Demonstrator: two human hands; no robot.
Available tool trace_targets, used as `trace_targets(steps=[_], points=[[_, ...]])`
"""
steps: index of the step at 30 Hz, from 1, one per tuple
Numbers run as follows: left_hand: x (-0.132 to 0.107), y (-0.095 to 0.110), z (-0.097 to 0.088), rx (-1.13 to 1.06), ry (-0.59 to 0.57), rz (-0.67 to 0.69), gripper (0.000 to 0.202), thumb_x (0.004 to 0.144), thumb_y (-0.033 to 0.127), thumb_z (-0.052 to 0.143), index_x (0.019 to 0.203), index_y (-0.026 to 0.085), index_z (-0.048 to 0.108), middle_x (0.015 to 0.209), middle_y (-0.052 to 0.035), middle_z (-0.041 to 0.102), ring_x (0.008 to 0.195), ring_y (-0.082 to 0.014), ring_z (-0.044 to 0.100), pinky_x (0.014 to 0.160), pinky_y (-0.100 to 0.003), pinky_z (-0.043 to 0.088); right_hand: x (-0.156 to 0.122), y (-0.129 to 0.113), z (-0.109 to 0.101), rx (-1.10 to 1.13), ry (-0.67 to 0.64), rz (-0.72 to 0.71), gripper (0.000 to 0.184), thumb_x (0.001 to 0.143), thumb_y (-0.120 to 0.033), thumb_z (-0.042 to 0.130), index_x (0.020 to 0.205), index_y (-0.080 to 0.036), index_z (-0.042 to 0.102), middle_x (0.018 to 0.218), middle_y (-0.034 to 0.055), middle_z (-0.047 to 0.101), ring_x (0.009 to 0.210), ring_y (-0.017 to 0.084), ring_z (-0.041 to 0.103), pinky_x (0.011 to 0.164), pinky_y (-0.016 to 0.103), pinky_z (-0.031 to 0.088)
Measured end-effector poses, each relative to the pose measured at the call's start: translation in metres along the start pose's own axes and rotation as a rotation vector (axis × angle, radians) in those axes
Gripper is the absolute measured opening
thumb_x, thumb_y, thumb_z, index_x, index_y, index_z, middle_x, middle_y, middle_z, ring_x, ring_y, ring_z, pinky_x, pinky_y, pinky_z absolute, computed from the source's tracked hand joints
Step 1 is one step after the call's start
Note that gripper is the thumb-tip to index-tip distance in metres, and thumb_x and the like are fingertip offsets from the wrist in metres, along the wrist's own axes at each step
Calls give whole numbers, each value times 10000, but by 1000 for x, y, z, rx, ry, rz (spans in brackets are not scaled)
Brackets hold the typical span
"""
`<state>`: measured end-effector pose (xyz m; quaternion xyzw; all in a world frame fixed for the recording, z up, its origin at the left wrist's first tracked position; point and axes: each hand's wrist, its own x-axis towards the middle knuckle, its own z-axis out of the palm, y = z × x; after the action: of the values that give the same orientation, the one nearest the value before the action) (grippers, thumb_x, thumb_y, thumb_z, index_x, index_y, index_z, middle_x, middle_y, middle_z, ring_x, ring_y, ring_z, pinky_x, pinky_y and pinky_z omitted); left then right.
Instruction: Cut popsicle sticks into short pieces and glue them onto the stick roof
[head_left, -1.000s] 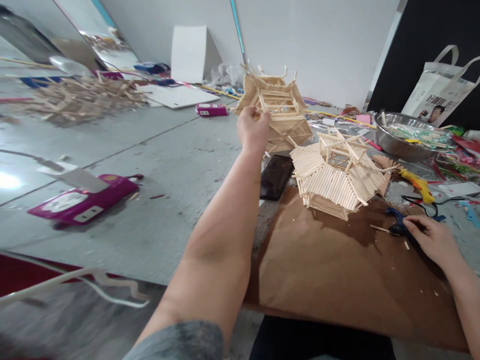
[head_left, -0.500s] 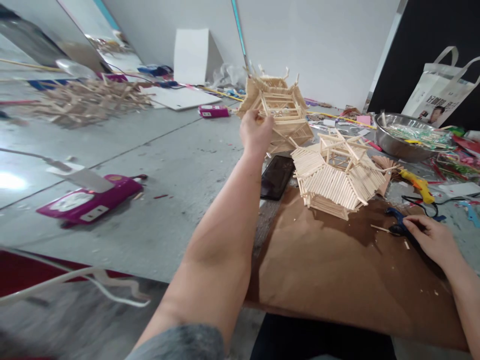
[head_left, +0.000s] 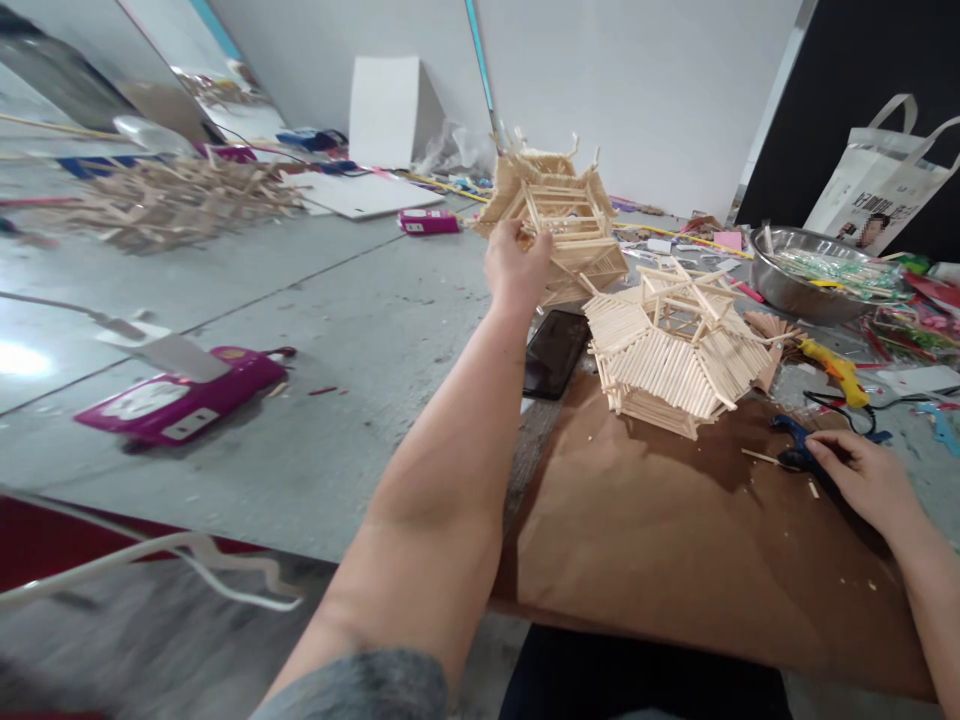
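My left hand [head_left: 516, 266] reaches far forward, its fingers closed on the near left edge of a stick-built roof model [head_left: 559, 222] at the back. A second, paler stick roof model [head_left: 671, 345] sits just right of it on brown paper [head_left: 660, 540]. A black phone [head_left: 553, 352] lies under my left wrist. My right hand [head_left: 862, 478] rests at the right on the brown paper, fingers curled over a blue-handled tool [head_left: 799, 452]. A loose wooden stick [head_left: 759, 457] lies beside that hand.
A steel bowl [head_left: 814, 272] with green sticks and a white tote bag [head_left: 881, 180] stand at the back right. A yellow glue gun [head_left: 836, 368] lies near the paler model. Magenta boxes [head_left: 176, 405] and a pile of sticks [head_left: 172, 195] lie on the grey floor at left.
My left hand has shifted slightly right while keeping hold of the far model; the view has drifted a little. My right hand has stayed put.
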<state>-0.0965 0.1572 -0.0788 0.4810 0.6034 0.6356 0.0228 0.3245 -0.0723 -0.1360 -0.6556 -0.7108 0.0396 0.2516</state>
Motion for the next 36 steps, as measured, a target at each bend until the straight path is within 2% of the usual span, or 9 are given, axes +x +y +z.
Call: trace_targets(steps=[5,13,17,25,31,36], points=[[0,-1,0,8,-11,3,201,705,338,600,837,194,557,901,-69,626,957,-233,573,906,-370,409,0,1,-1,-5,-9,8,323,797,-493,480,819,-229,665,803,31,707,704,192,644,662,307,489],[2,-5,2,-26,-12,6,217,683,299,614,869,197,567,911,-56,615,1012,-243,563,940,-398,400,0,1,-1,0,5,7,344,794,-510,473,809,-228,669,789,31,708,671,188,639,617,298,483],[1,-2,0,-11,-21,2,215,691,295,608,875,192,561,920,-64,609,1019,-244,558,935,-387,401,0,2,0,8,-12,14,336,798,-504,474,815,-228,664,810,30,708,701,191,641,649,304,483],[-4,4,-4,17,-38,9,147,707,299,576,805,202,527,861,-52,599,971,-237,567,905,-385,409,1,0,-1,16,-15,28,337,790,-509,476,812,-230,664,806,35,708,710,202,644,657,316,484],[-8,2,-5,5,-38,52,133,727,308,572,782,201,517,833,-42,590,949,-225,566,899,-377,407,-1,-2,-1,18,-15,26,332,790,-498,481,809,-223,665,784,35,706,672,189,634,608,292,478],[-9,-2,-5,8,-37,66,164,737,328,580,816,191,536,848,-43,596,915,-213,570,879,-365,415,0,-2,-1,10,-11,19,334,791,-498,475,806,-223,665,796,32,704,696,188,638,648,296,481]])
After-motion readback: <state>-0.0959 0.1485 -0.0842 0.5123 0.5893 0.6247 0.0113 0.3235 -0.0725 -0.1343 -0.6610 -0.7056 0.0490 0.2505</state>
